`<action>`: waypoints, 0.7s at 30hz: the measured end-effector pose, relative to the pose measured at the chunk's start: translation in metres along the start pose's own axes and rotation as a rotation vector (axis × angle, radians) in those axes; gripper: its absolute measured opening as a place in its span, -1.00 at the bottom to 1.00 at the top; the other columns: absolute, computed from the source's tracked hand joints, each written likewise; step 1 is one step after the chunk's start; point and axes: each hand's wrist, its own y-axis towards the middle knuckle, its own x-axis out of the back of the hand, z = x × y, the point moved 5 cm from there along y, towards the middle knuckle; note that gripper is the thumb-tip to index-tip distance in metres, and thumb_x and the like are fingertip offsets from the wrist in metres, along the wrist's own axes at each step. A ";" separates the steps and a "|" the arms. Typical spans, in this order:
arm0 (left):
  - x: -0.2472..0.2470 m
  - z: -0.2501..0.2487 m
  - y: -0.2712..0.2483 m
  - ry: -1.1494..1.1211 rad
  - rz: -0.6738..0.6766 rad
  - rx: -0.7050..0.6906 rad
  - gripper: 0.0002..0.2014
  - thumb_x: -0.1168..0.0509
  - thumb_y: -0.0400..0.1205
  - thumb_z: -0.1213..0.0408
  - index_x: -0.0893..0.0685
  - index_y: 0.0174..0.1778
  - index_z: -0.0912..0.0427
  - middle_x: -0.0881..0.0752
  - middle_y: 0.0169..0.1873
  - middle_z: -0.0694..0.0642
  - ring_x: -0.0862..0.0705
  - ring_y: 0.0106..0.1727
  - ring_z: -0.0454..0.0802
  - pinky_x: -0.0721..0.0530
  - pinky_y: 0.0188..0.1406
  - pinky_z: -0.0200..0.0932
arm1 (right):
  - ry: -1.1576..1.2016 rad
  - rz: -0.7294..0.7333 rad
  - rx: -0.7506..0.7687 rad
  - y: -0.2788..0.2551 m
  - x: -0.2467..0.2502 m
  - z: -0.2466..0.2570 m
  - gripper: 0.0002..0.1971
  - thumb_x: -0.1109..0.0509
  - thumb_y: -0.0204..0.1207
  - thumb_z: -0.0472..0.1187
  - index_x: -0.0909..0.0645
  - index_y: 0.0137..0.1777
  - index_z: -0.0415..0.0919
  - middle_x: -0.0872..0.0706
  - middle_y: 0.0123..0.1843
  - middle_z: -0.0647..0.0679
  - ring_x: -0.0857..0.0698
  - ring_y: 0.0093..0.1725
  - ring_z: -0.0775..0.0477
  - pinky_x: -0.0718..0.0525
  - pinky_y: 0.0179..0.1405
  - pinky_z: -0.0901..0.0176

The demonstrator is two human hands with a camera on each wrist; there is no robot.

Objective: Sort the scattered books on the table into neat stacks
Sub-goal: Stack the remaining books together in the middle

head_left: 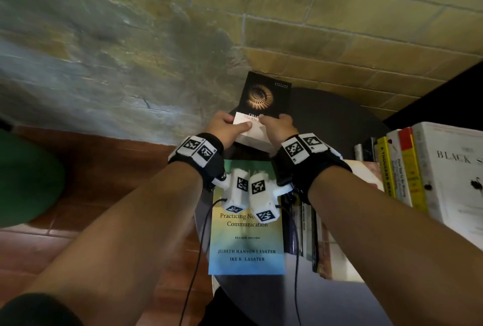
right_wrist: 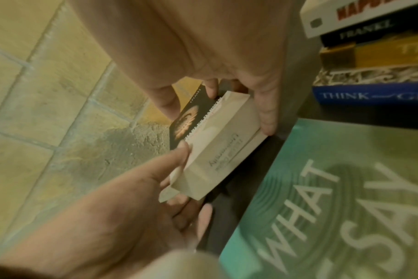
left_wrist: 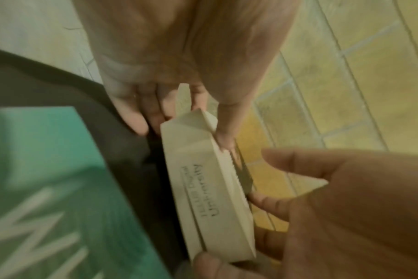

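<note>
A black paperback with a spiral shell on its cover point(head_left: 266, 95) is held above the far side of the dark round table point(head_left: 334, 119). My left hand point(head_left: 232, 124) grips its near left corner, thumb on a white slip point(head_left: 252, 129) lying on the cover. My right hand point(head_left: 277, 122) grips the near right corner. In the left wrist view the stamped page edge point(left_wrist: 203, 188) runs between my left hand point(left_wrist: 186, 113) and right hand point(left_wrist: 322, 198). The right wrist view shows the same book point(right_wrist: 217, 151), my right hand point(right_wrist: 217, 105) and left hand point(right_wrist: 143, 198).
A teal and yellow book point(head_left: 245, 244) lies flat on the table under my wrists, seen also point(left_wrist: 48, 188) point(right_wrist: 334, 198). Several books point(head_left: 407, 168) are piled at the right point(right_wrist: 370, 56). A brick wall rises behind the table. A green object point(head_left: 26, 176) sits at the left.
</note>
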 end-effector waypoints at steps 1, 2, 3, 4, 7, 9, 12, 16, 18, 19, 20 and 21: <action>0.002 0.000 0.001 -0.055 0.021 0.019 -0.60 -0.48 0.55 0.15 -0.56 0.22 0.22 -0.69 0.13 0.12 -0.64 0.07 0.01 -0.63 -0.07 -0.18 | 0.004 0.005 0.001 -0.001 -0.001 0.001 -0.18 -0.36 0.46 0.17 -0.11 0.65 -0.02 -0.27 0.62 -0.22 -0.32 0.56 -0.35 -0.40 0.49 -0.28; 0.002 0.001 0.000 -0.110 0.053 0.054 -0.58 -0.47 0.56 0.21 -0.55 0.28 0.26 -0.69 0.20 0.14 -0.65 0.15 0.02 -0.66 -0.02 -0.15 | 0.008 0.008 0.004 -0.002 -0.002 0.003 -0.18 -0.37 0.45 0.18 -0.12 0.65 -0.01 -0.27 0.62 -0.22 -0.32 0.56 -0.35 -0.41 0.48 -0.29; 0.003 0.004 -0.001 -0.170 0.082 0.093 -0.54 -0.47 0.56 0.26 -0.53 0.34 0.26 -0.68 0.27 0.15 -0.66 0.23 0.03 -0.68 -0.04 -0.15 | 0.013 0.007 0.013 -0.003 -0.002 0.004 -0.17 -0.38 0.43 0.18 -0.12 0.65 0.00 -0.28 0.61 -0.23 -0.33 0.55 -0.36 -0.42 0.47 -0.31; 0.004 0.007 -0.003 -0.237 0.096 0.119 -0.49 -0.48 0.55 0.30 -0.49 0.40 0.24 -0.67 0.30 0.16 -0.66 0.28 0.06 -0.70 -0.06 -0.16 | 0.017 0.004 0.020 -0.006 -0.001 0.006 -0.17 -0.38 0.42 0.17 -0.12 0.65 0.01 -0.28 0.60 -0.23 -0.33 0.54 -0.36 -0.43 0.46 -0.32; 0.009 0.013 -0.019 -0.411 0.103 0.101 -0.39 -0.42 0.57 0.45 -0.36 0.52 0.18 -0.65 0.28 0.10 -0.66 0.30 0.11 -0.71 0.08 -0.06 | 0.073 -0.030 0.079 -0.007 0.006 0.009 -0.20 -0.38 0.48 0.11 -0.09 0.66 0.01 -0.21 0.62 -0.23 -0.32 0.54 -0.37 -0.44 0.45 -0.30; 0.011 0.015 -0.030 -0.474 0.153 0.059 -0.40 -0.36 0.60 0.50 -0.34 0.55 0.21 -0.64 0.32 0.15 -0.65 0.31 0.13 -0.69 0.14 -0.05 | 0.130 -0.042 0.119 -0.012 0.010 0.011 -0.18 -0.36 0.50 0.10 -0.03 0.68 0.01 -0.15 0.64 -0.23 -0.31 0.54 -0.37 -0.43 0.47 -0.28; 0.021 0.013 -0.050 -0.497 0.243 0.025 -0.48 -0.31 0.62 0.53 -0.40 0.51 0.23 -0.63 0.35 0.18 -0.66 0.31 0.12 -0.71 0.15 -0.06 | 0.154 -0.009 0.148 -0.034 0.005 0.014 0.00 -0.37 0.27 0.24 -0.02 0.68 -0.01 -0.32 0.60 -0.23 -0.44 0.49 -0.36 -0.44 0.46 -0.28; 0.027 0.022 -0.079 -0.385 0.355 0.054 -0.61 -0.27 0.58 0.63 -0.55 0.24 0.15 -0.75 0.10 0.14 -0.71 0.17 0.13 -0.68 0.22 0.06 | 0.109 0.013 0.218 -0.053 -0.008 -0.005 0.01 -0.40 -0.02 0.27 -0.37 0.52 -0.08 -0.63 0.37 -0.19 -0.61 0.32 -0.32 -0.54 0.39 -0.21; 0.025 0.031 -0.093 -0.332 0.367 0.067 -0.63 -0.29 0.56 0.66 -0.62 0.18 0.16 -0.82 -0.09 0.07 -0.76 0.03 0.07 -0.74 0.10 0.00 | 0.054 0.016 0.244 -0.073 -0.009 -0.018 -0.23 -0.46 0.25 0.10 -0.39 0.48 -0.06 -0.61 0.35 -0.20 -0.61 0.31 -0.31 -0.53 0.39 -0.21; 0.023 0.035 -0.100 -0.312 0.367 0.056 -0.66 -0.31 0.57 0.62 -0.63 0.19 0.17 -0.84 -0.14 0.02 -0.79 -0.04 -0.01 -0.77 -0.02 -0.10 | 0.045 0.024 0.261 -0.079 -0.012 -0.028 -0.32 -0.46 0.36 0.01 -0.37 0.49 -0.07 -0.59 0.36 -0.20 -0.60 0.32 -0.30 -0.53 0.39 -0.20; 0.022 0.041 -0.106 -0.292 0.349 0.049 -0.72 -0.32 0.61 0.52 -0.64 0.19 0.16 -0.86 -0.14 -0.01 -0.80 -0.10 -0.09 -0.76 -0.10 -0.20 | 0.038 0.027 0.277 -0.084 -0.014 -0.038 -0.36 -0.45 0.43 -0.05 -0.35 0.50 -0.07 -0.56 0.38 -0.19 -0.59 0.33 -0.28 -0.53 0.39 -0.19; 0.022 0.047 -0.113 -0.275 0.307 0.037 -0.78 -0.32 0.66 0.35 -0.64 0.21 0.14 -0.85 -0.06 0.02 -0.80 -0.07 -0.13 -0.74 -0.05 -0.24 | 0.028 0.028 0.293 -0.089 -0.018 -0.049 -0.37 -0.43 0.45 -0.08 -0.33 0.52 -0.06 -0.54 0.40 -0.18 -0.57 0.34 -0.27 -0.52 0.40 -0.18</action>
